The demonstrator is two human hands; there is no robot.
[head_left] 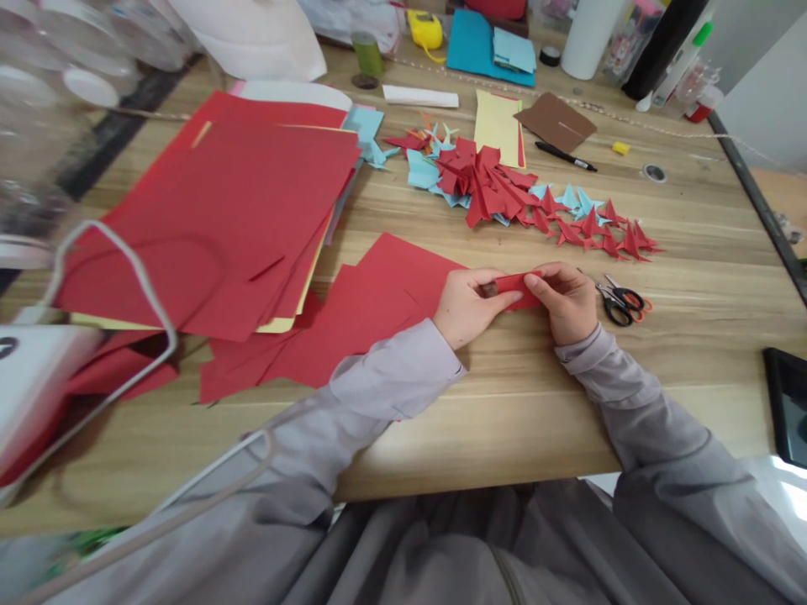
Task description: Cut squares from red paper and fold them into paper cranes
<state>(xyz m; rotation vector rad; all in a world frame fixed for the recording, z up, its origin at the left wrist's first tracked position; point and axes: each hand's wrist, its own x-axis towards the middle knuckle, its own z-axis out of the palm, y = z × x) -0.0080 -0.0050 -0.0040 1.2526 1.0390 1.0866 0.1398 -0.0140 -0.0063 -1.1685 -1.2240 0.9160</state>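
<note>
My left hand (465, 304) and my right hand (568, 298) meet over the wooden table (504, 412), both pinched on a small folded piece of red paper (518, 288) held between them. Fingers of both hands are closed on the paper's ends. Loose red paper squares (371, 311) lie just left of my left hand. A pile of folded red and light-blue paper cranes (504, 193) sits behind my hands.
A big stack of red and yellow sheets (233, 210) covers the left. Scissors (621, 301) lie right of my right hand. A black pen (566, 155), brown card (556, 122), yellow sheet (497, 126) and blue paper (485, 46) sit at the back. A dark tablet (788, 403) rests at the right edge.
</note>
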